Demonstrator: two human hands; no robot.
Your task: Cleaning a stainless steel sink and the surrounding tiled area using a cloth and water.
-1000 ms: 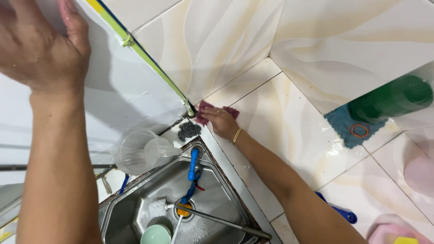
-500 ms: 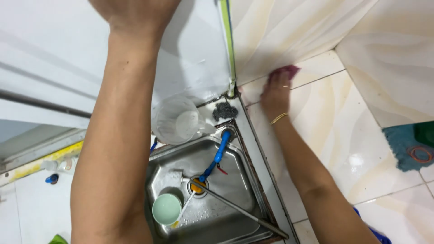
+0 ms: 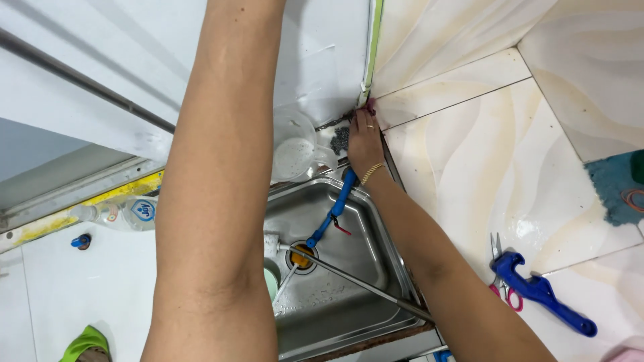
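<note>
My right hand [image 3: 364, 139] reaches to the back corner where the steel sink [image 3: 376, 268] meets the tiled counter [image 3: 483, 154]. Its fingers press a pink cloth [image 3: 370, 104], of which only a small edge shows past the fingertips. A gold bracelet is on that wrist. My left forearm [image 3: 221, 167] runs straight up the middle of the view and leaves it at the top, so the left hand is hidden. A dark steel scrubber [image 3: 340, 139] lies just left of my right hand, beside a clear plastic jug [image 3: 295, 147].
In the sink lie a blue-handled tool [image 3: 335, 208], a thin metal rod [image 3: 362, 285] and a pale green cup [image 3: 270, 278]. Scissors [image 3: 500, 268] and a blue tool [image 3: 543, 295] rest on the counter at right. A plastic bottle [image 3: 124, 213] lies at left.
My right hand has slid with the cloth from the tile edge into the corner by the sink. My left hand has risen out of the top of the view.
</note>
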